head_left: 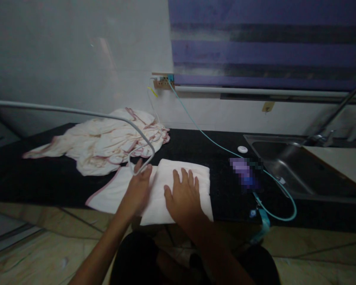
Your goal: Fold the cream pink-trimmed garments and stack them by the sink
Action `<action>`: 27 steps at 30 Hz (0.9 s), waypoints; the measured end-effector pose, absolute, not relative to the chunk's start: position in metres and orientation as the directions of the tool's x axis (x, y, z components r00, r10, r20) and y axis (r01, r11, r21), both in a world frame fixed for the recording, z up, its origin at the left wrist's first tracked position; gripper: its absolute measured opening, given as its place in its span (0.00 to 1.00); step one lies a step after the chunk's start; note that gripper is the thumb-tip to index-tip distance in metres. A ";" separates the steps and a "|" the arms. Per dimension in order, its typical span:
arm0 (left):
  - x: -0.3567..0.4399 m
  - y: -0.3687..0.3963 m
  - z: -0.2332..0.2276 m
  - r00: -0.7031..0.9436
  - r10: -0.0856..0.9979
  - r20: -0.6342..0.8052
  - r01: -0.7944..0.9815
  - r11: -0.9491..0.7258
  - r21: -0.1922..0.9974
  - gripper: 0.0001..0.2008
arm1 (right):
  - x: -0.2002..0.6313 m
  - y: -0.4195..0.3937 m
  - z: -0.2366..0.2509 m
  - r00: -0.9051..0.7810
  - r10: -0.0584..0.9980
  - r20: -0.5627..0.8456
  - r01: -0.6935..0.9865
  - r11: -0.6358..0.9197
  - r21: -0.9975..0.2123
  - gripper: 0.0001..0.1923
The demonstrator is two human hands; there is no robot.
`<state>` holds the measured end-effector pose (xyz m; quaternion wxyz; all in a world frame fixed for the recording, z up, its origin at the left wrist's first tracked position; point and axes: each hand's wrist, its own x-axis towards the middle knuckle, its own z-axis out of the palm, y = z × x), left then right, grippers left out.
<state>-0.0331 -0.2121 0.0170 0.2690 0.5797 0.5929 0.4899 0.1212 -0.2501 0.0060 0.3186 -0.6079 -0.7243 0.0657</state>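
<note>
A white towel (202,180) with a pinkish border lies partly folded on the black counter in front of me. My right hand (184,198) rests flat on its folded part, palm down, fingers spread. Over the towel's left part is my left hand (139,190), slightly blurred, fingers stretched away from me and holding nothing that I can see. A grey cable (136,128) loops in front of its fingertips and hides them in part. Behind the left hand, a crumpled heap of cream cloths (101,138) with pink edging covers the counter.
A teal cord (201,132) runs from a wall socket (163,82) to a pixelated purple object (243,172) on the right. Near it lies a small white round object (242,149). A metal sink (284,162) with a tap (323,136) is set into the counter (190,144).
</note>
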 end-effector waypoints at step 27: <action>-0.010 -0.325 -0.004 0.394 0.877 0.276 0.874 -0.450 0.182 0.25 | 0.258 -0.171 0.038 -0.667 0.737 0.105 0.614 0.624 -0.482 0.22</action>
